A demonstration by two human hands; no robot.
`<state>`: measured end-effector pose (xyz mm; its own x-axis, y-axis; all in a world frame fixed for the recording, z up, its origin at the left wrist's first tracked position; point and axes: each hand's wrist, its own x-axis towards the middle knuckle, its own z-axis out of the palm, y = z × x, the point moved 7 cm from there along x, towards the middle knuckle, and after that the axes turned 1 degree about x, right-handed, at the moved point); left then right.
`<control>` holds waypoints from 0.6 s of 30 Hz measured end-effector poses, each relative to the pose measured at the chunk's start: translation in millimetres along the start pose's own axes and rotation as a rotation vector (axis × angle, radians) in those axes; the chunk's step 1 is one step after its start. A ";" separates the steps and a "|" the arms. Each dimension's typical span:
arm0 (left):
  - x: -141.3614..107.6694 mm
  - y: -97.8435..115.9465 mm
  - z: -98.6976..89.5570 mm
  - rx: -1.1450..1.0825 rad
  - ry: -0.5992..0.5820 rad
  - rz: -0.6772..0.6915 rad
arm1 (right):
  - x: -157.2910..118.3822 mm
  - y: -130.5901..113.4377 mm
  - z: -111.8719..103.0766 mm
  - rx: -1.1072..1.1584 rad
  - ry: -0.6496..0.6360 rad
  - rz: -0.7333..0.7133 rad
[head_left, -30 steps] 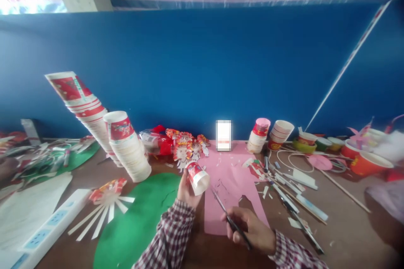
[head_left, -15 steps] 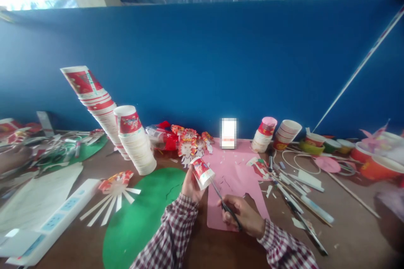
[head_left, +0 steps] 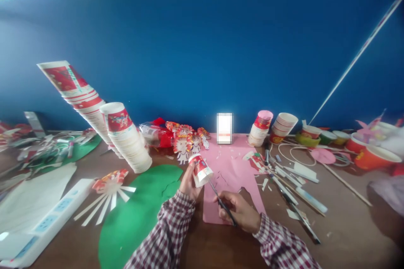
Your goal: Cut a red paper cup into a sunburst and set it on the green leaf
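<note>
My left hand (head_left: pixel 190 184) is wrapped round a tilted red and white paper cup (head_left: pixel 200 170), its fingers partly hidden behind it. Black-handled scissors (head_left: pixel 224 206) are gripped in my right hand (head_left: pixel 240 211), and their blades reach the lower right edge of the cup. Both hands are over the front of a pink paper sheet (head_left: pixel 232 162). Small paper figures with red and yellow manes (head_left: pixel 183 145) stand just beyond the cup. To the left lies a green paper piece (head_left: pixel 135 214).
Tall paper cup stacks (head_left: pixel 126 134) lean at the left, near a white power strip (head_left: pixel 52 218) and a cut cup with strips (head_left: pixel 112 187). Shorter stacks (head_left: pixel 284 128), brushes (head_left: pixel 299 214) and orange bowls (head_left: pixel 375 157) are at the right. A blue partition (head_left: pixel 202 54) stands behind.
The view has shifted slightly, so the table things sit a little further left and higher. Both hands keep their holds on the cup and scissors. A hand at the far left is out of view.
</note>
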<state>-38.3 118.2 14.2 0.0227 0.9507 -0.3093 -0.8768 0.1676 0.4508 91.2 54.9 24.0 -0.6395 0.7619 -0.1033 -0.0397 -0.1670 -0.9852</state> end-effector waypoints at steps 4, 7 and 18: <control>2.2 1.3 -2.1 0.015 -0.007 0.036 | -0.9 1.4 -0.5 -0.020 -0.009 0.006; 2.7 -0.1 -2.4 0.031 -0.018 0.024 | -1.0 1.6 0.2 -0.009 -0.016 0.006; 2.8 2.1 -5.6 0.133 0.002 0.120 | -1.6 0.6 -1.0 -0.065 0.009 0.029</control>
<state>-42.7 119.8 9.5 -0.0788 0.9655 -0.2483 -0.8022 0.0864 0.5908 93.0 54.2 23.4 -0.6326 0.7630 -0.1326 0.0284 -0.1482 -0.9885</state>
